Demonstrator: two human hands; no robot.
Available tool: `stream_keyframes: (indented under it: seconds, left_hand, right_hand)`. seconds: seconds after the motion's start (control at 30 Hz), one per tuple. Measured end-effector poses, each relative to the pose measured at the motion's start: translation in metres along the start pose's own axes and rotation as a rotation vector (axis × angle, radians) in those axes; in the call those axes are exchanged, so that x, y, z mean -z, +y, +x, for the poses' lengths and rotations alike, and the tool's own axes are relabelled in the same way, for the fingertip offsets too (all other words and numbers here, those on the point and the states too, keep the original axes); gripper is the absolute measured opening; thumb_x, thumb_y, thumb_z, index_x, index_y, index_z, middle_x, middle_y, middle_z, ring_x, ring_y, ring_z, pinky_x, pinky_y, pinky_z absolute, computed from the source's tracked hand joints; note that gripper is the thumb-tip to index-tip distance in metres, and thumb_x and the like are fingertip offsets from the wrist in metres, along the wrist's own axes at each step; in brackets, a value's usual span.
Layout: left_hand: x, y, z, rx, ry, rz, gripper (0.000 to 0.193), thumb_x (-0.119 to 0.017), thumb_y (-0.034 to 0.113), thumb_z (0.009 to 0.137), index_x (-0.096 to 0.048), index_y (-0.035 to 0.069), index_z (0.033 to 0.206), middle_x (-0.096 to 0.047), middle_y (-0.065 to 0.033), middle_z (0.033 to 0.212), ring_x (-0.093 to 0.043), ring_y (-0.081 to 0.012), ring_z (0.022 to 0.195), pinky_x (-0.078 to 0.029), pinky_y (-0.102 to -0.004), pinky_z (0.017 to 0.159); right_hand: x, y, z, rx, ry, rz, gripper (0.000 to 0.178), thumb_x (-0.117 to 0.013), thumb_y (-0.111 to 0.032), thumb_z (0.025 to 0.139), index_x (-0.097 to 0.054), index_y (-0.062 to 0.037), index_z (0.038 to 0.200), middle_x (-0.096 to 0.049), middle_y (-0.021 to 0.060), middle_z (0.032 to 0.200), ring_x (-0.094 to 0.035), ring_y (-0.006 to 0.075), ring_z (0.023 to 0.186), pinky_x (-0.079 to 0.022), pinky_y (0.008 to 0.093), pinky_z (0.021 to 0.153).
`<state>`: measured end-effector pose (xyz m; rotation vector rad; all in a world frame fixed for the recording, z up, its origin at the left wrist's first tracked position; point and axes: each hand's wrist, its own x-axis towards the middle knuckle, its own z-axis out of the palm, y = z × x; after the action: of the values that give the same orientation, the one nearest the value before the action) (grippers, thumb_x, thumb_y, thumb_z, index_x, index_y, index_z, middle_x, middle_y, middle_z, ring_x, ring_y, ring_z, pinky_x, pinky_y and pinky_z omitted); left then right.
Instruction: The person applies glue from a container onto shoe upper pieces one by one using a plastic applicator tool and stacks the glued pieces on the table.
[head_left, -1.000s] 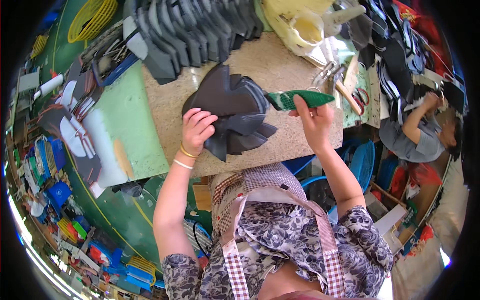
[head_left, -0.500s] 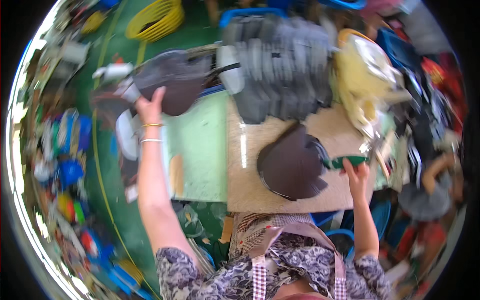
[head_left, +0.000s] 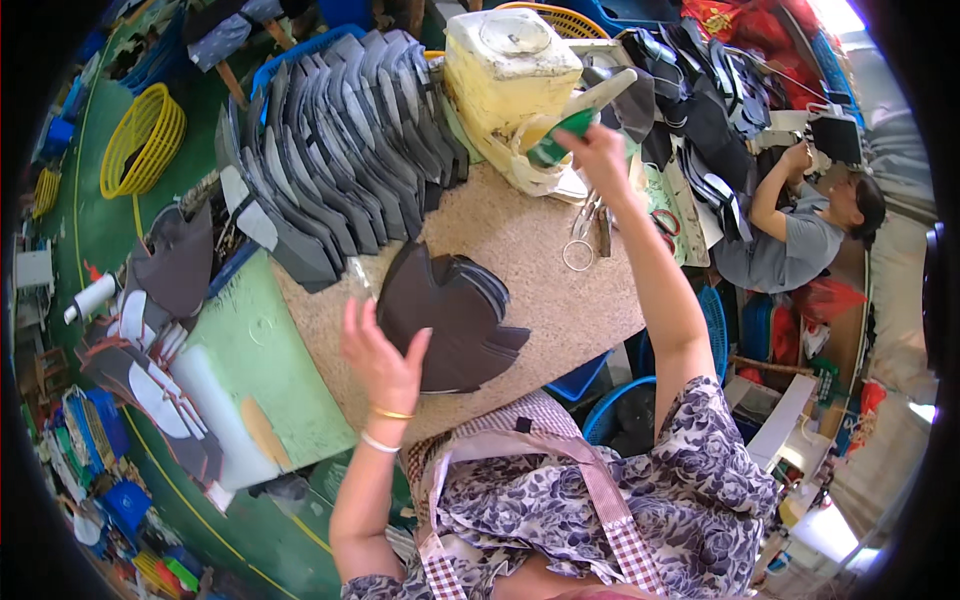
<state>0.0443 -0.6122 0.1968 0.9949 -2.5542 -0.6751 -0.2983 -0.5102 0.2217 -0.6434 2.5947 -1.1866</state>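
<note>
My right hand [head_left: 600, 160] grips a flat green tool [head_left: 562, 138] by one end. The tool's other end is at the mouth of a small whitish pot [head_left: 538, 172], which stands against a stained yellowish plastic jug [head_left: 505, 75]. Whether the tip is in the pot's contents cannot be made out. On the tan board [head_left: 560, 260] in front of me lies a small stack of dark brown cut pieces [head_left: 435, 320] with notched edges. My left hand [head_left: 382, 352], fingers spread, is at the stack's left edge and grips nothing.
A long row of overlapping grey pieces [head_left: 330, 150] lines the board's far left. Left of it are a pale green board [head_left: 265, 350] and more brown pieces [head_left: 170, 265]. Metal scissors [head_left: 580, 245] and red-handled scissors [head_left: 665, 225] lie right. A co-worker [head_left: 810, 215] sits beyond.
My left hand has left the brown pieces at the far left and come to the stack. My right hand has carried the green tool from beside the stack up to the pot. The view has turned.
</note>
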Motion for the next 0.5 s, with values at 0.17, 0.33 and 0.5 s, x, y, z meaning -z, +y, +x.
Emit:
stream_keyframes:
  seconds: [0.17,0.33,0.5]
  left_hand:
    - [-0.026,0.021,-0.023,0.048,-0.132,0.145,0.078,-0.067,0.038,0.066,-0.032,0.010,0.130,-0.022,-0.0179,0.136,-0.027,-0.0366,0.120,-0.022,-0.0471,0.097]
    - [-0.029,0.021,-0.023,0.086,-0.141,0.125,0.079,-0.069,0.036,0.063,-0.034,0.012,0.130,-0.022,-0.0172,0.137,-0.027,-0.0375,0.120,-0.021,-0.0477,0.099]
    - [-0.036,0.019,-0.028,0.102,-0.114,0.134,0.079,-0.070,0.037,0.062,-0.036,0.013,0.129,-0.023,-0.0163,0.137,-0.027,-0.0378,0.120,-0.022,-0.0462,0.099]
  right_hand:
    - [0.024,0.013,-0.013,-0.144,-0.359,0.506,0.020,-0.061,-0.021,0.080,-0.062,-0.0015,0.085,-0.061,0.0034,0.067,-0.053,0.0067,0.050,-0.040,0.0199,0.045]
    - [-0.044,0.010,-0.100,0.041,-0.774,0.555,0.023,-0.065,-0.022,0.076,-0.061,-0.0002,0.082,-0.064,0.0060,0.076,-0.060,0.0152,0.059,-0.048,0.0230,0.057]
    - [-0.065,-0.007,-0.116,0.064,-0.597,0.330,0.019,-0.066,-0.013,0.068,-0.058,0.0009,0.078,-0.063,0.0101,0.081,-0.060,0.0129,0.071,-0.047,0.0253,0.065]
